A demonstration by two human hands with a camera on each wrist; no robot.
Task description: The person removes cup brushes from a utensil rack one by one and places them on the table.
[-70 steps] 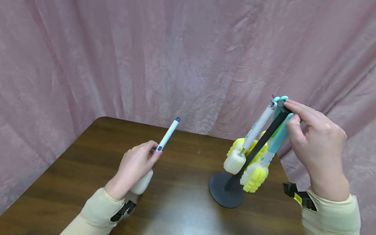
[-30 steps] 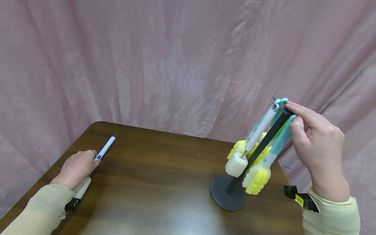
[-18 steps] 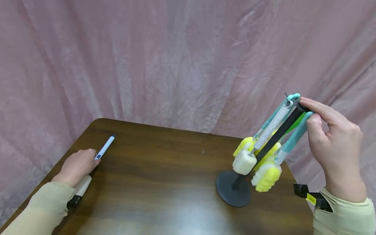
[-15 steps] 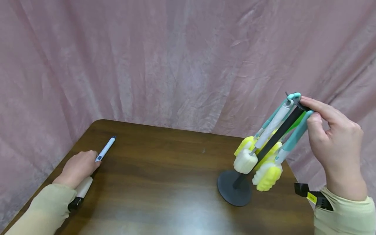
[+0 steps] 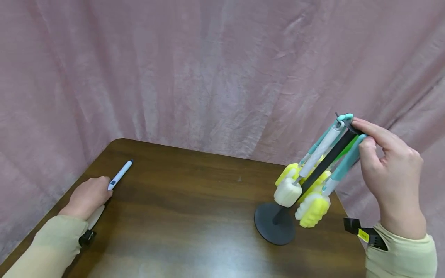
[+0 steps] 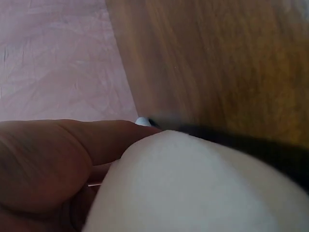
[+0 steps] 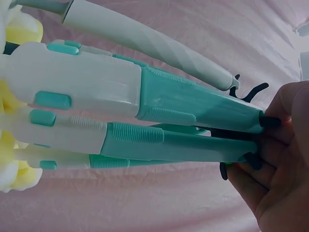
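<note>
At the table's left side my left hand (image 5: 87, 197) grips a bottle brush (image 5: 119, 175) with a pale handle and dark blue tip, low at the tabletop. Its white sponge head (image 6: 193, 188) fills the lower part of the left wrist view. The fingers hide the middle of the handle. On the right, my right hand (image 5: 393, 173) holds the top of a black stand (image 5: 328, 160) between thumb and fingers. Several bottle brushes hang from its hooks: one with a white handle (image 5: 321, 150) and white sponge, others with teal handles (image 5: 345, 164) and yellow-and-white sponges.
The stand's round black base (image 5: 274, 226) rests on the brown wooden table (image 5: 194, 208). Behind the table hangs a pink curtain (image 5: 194, 77). The table's left edge runs close beside my left hand.
From near the table's middle, my left hand has carried the brush left and down to the tabletop, where it has stayed. The right hand has kept its hold on the stand's top.
</note>
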